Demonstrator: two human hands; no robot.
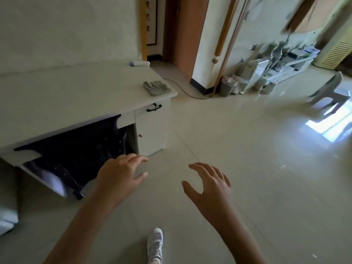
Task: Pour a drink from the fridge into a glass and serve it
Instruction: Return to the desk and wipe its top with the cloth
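No fridge, drink or glass shows in the head view. My left hand [122, 174] hangs over the tiled floor just in front of a white desk [80, 96], fingers spread and holding nothing. My right hand [209, 184] is a little to its right, also spread and empty, over bare floor. Both forearms reach in from the bottom edge.
A grey cloth [156, 88] and a small white roll [140, 63] lie on the desk top. A dark chair [76, 159] is tucked under the desk. A doorway [171, 35] is beyond, a grey bin [227, 85] and clutter along the far wall, a grey stool [329, 94] at right. My white shoe [155, 244] is below.
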